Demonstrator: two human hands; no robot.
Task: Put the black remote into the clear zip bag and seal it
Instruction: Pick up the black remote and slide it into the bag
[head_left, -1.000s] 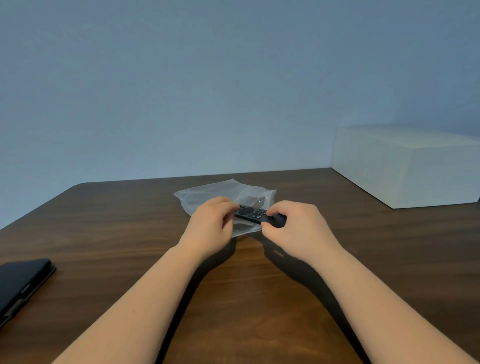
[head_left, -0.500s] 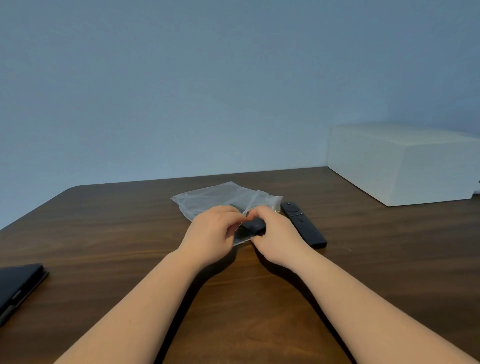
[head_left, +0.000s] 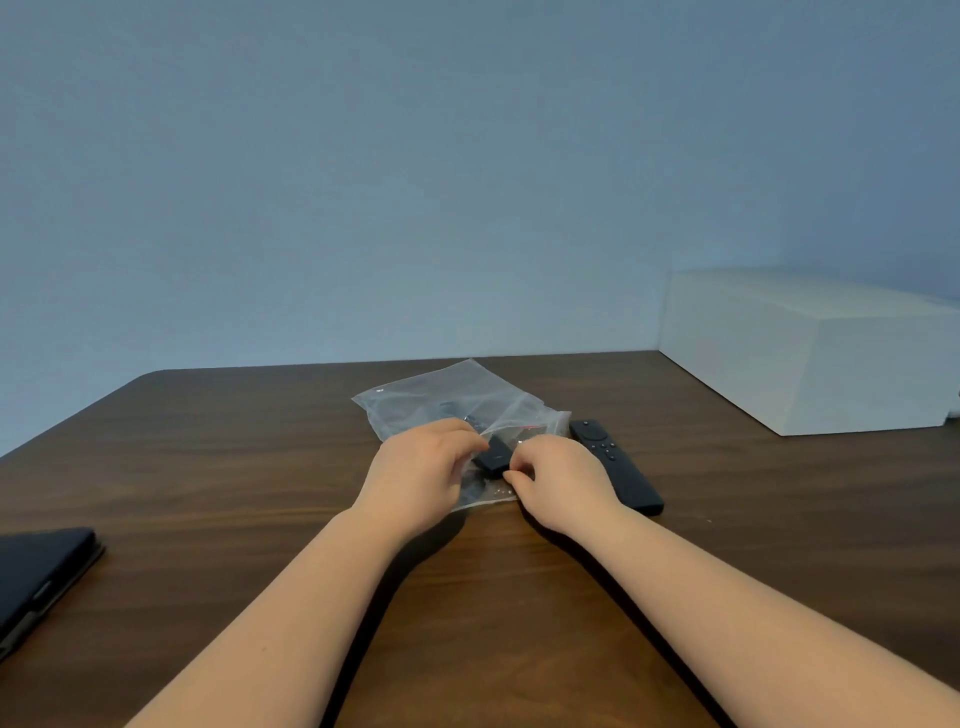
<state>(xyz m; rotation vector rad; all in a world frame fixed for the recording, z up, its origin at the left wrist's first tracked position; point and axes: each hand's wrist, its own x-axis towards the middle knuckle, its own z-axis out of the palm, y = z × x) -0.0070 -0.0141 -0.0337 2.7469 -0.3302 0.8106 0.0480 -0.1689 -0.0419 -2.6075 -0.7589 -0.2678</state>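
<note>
Dark wood-grain tabletop (head_left: 519, 597) runs smooth under both my forearms, meeting a plain, matte blue-grey wall (head_left: 415, 182). At its middle lies the clear zip bag (head_left: 447, 400), thin crinkled plastic that catches pale glints, and a black remote (head_left: 492, 457) sits partly inside it, its blunt rounded end showing dark between my hands at the bag's near mouth while the far end blurs under the film. My left hand (head_left: 423, 467) curls over the bag's near edge with fingers bent down onto the plastic and the remote's side; my right hand (head_left: 558, 480) pinches the near right corner of the bag, thumb and forefinger closed tight on the film. Whether the zip strip is pressed together I cannot tell. Just beside my right hand, touching the bag's right edge, a second black remote (head_left: 615, 473) lies flat and bare, a slim bar with a round pad and small buttons. Farther right stands a blocky white box (head_left: 810, 358); at the left edge, a dark flat case (head_left: 36, 577).
</note>
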